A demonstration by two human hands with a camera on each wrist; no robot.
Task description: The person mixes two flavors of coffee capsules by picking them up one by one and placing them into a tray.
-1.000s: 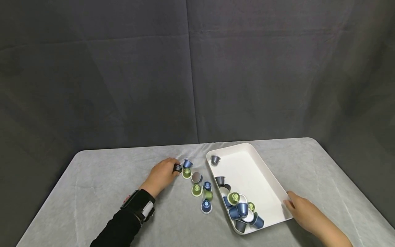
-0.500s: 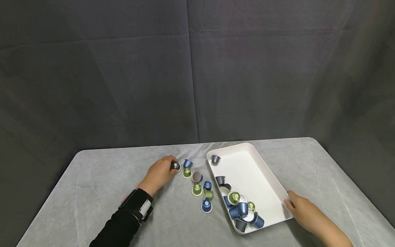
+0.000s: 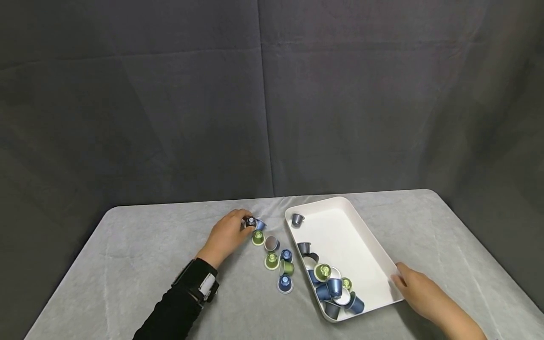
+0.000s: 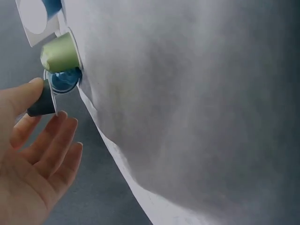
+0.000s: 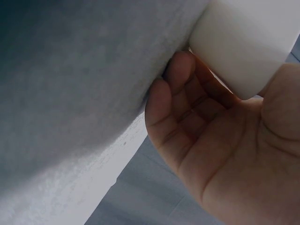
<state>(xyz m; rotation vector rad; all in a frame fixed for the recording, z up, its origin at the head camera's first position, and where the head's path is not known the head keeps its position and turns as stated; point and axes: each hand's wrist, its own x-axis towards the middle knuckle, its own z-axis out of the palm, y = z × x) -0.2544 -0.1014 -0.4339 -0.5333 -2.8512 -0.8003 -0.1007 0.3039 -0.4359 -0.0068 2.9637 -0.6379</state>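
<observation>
**Coffee capsules, loose and trayed, on a grey tabletop**

Left hand (image 3: 226, 236): thumb and fingertips pinch a small dark capsule with a silvery foil face (image 3: 250, 221), lifted just clear of the cloth (the left wrist view shows the thumb (image 4: 18, 96) on its dark side wall). A black sleeve and a wrist strap sit behind the hand.

Next to that capsule: a blue aluminium capsule (image 3: 259, 225), touching or nearly so, and a light green capsule (image 3: 257, 237) just below it. Further toward the person, loose on the grey cloth-covered tabletop (image 3: 140, 250), lie a brownish capsule on its side (image 3: 270, 243), a second green one (image 3: 271, 260), a small blue one (image 3: 286, 255), an olive-green one (image 3: 286, 268) and a blue one on its foil rim (image 3: 284, 283).

Right hand (image 3: 418, 293): fingers lightly curled against the near right corner of a white rectangular plastic tray (image 3: 374, 245), resting on its outer wall (contact plain in the right wrist view (image 5: 243, 51)).

Tray contents: one grey capsule (image 3: 296, 219) at the far end, another grey one (image 3: 303, 248) midway, and a heap of blue, green and grey capsules (image 3: 333, 288) at the near end.
</observation>
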